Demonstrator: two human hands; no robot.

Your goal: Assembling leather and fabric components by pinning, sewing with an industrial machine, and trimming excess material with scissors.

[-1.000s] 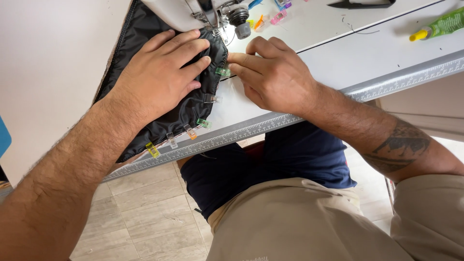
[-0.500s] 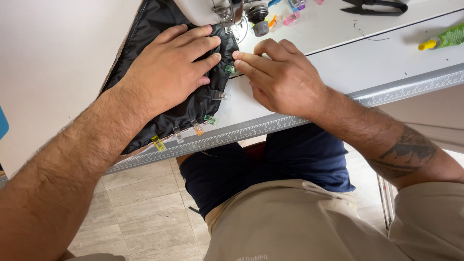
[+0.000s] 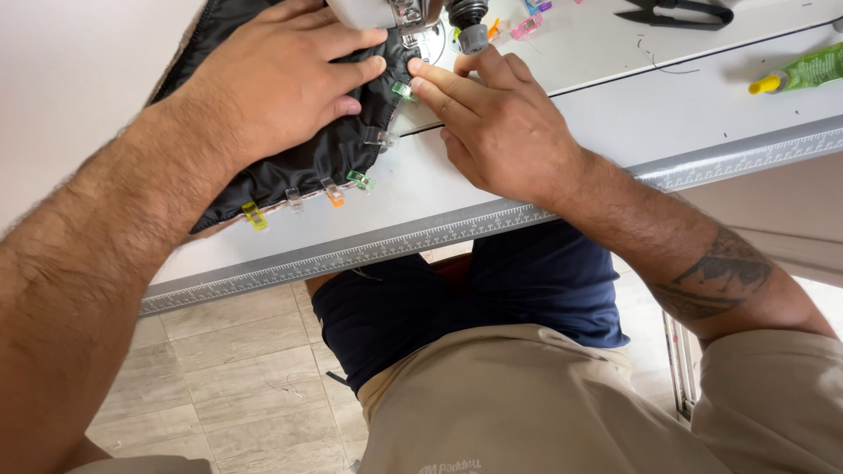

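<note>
Bare, hairy forearms behind both hands, left hand [image 3: 277, 83] and right hand [image 3: 500, 132]. Dark tattoo on the right forearm [image 3: 711, 272]. Below: beige cotton shirt [image 3: 527, 404], navy blue shorts [image 3: 474, 298].

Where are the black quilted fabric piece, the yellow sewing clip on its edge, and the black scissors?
black quilted fabric piece [image 3: 299, 167], head view, on the bare cloth below the left hand.
yellow sewing clip [image 3: 255, 216], head view, on the clip body at the fabric's lower edge.
black scissors [image 3: 676, 12], head view, on the handles.
</note>
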